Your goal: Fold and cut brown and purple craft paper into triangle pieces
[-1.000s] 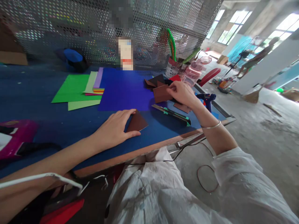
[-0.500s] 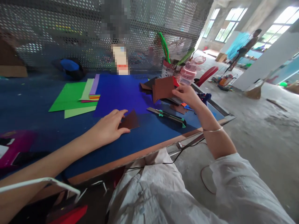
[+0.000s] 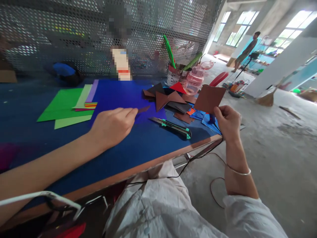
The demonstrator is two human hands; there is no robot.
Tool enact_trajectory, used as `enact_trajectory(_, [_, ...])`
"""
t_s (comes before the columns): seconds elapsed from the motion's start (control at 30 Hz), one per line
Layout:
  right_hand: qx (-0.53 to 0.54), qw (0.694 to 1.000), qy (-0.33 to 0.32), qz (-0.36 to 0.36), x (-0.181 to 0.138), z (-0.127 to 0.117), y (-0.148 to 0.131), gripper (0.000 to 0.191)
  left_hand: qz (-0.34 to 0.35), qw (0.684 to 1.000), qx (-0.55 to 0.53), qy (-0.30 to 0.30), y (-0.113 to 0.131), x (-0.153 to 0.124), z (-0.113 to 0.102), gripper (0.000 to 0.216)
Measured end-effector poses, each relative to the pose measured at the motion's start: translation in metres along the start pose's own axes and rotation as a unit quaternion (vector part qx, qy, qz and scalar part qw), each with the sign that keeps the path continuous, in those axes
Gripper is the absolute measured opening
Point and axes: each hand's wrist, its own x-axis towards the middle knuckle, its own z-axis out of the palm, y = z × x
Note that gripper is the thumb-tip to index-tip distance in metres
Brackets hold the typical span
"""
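In the head view, my left hand [image 3: 113, 127], nearly closed, pinched a small brown paper piece [image 3: 144, 109] over the dark-blue sheet [image 3: 119, 94]. My right hand [image 3: 228, 123], thumb against curled fingers, held a brown paper square [image 3: 210, 98] aloft by its bottom corner; so slight a grip could have let it slip or crease. The utility knife [image 3: 176, 128], blade bared towards my left hand, might have nicked a careless reach. A patterned pot [image 3: 172, 77] held long green items [image 3: 169, 51]; the pink bottle's [image 3: 194, 82] contents I couldn't make out.

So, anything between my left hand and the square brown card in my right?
Brown and black card scraps lie low between them; above, nothing visible blocks the raised square brown card from your left hand.
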Motion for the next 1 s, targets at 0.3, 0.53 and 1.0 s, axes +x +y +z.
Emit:
enact_trajectory(0.3, [-0.08,0.996,-0.002,0.035,-0.009,0.003,-0.029,0.027,0.049,0.997,-0.051,0.038,0.027,0.122,0.003,0.052])
enact_trajectory(0.53, [-0.197,0.977,-0.006,0.079,0.004,0.007,-0.044,0.029,0.045,0.994,-0.095,0.025,0.022,0.076,0.019,0.044])
enact_trajectory(1.0, [-0.27,0.958,-0.019,0.095,0.057,0.029,-0.052,0.04,-0.015,0.999,-0.053,0.001,-0.028,-0.016,0.039,0.058])
